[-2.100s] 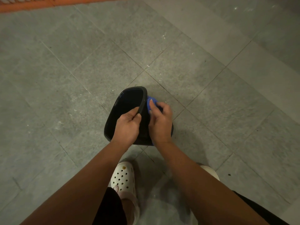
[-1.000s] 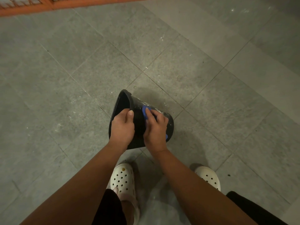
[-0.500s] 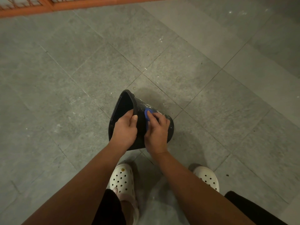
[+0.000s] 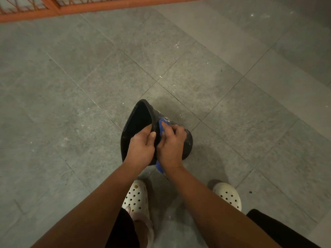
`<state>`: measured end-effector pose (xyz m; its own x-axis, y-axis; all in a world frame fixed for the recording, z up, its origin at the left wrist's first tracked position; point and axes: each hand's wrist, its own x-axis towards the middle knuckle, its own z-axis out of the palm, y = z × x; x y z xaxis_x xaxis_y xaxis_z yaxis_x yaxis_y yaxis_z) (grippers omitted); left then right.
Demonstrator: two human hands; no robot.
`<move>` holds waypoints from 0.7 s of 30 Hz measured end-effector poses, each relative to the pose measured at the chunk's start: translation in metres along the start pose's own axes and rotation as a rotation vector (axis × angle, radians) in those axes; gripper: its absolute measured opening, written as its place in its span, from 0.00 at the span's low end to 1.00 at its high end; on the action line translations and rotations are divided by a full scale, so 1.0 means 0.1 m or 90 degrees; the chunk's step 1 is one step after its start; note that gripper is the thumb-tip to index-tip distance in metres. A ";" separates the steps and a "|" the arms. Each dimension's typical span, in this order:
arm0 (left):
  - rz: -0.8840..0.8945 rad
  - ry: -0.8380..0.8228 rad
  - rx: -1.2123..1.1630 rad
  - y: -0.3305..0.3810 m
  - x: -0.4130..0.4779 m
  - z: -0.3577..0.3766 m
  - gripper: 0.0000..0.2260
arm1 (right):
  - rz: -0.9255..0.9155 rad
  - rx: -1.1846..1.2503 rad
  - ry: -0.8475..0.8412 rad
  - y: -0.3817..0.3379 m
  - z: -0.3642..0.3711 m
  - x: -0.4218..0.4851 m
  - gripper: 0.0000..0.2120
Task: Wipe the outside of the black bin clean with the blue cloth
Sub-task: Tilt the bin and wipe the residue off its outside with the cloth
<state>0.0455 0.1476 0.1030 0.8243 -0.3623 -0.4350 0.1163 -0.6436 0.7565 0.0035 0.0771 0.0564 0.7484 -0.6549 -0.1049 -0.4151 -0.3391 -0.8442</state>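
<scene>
The black bin [image 4: 138, 126] is tipped on its side over the grey tiled floor [image 4: 89, 86], just ahead of the person's white perforated clogs [image 4: 137, 197], with its open mouth turned to the left and its base to the right. Its plastic is glossy and dark, the rim a rounded lip, and pale specks and smears show on the upper outer wall near the base. The left hand [image 4: 141, 148] is closed over the near rim, thumb outside and fingers curled inside. The right hand [image 4: 171, 145] presses the blue cloth [image 4: 162, 128] flat against the outer wall beside the rim, fingers bent over it; a corner of cloth hangs below the wrist.
</scene>
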 end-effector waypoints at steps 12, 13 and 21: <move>-0.033 -0.003 -0.073 -0.06 0.09 -0.08 0.14 | -0.129 -0.019 -0.024 0.13 -0.07 -0.07 0.20; -0.028 -0.005 -0.078 -0.06 0.09 -0.09 0.14 | -0.144 -0.018 -0.023 0.10 -0.05 -0.04 0.19; -0.046 0.014 -0.037 -0.07 0.10 -0.03 0.12 | -0.020 -0.055 -0.020 0.31 -0.10 0.00 0.19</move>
<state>0.0549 0.1507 0.0944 0.8244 -0.3008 -0.4795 0.2077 -0.6273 0.7506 -0.0148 0.0597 0.0351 0.7771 -0.6218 -0.0976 -0.4337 -0.4165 -0.7990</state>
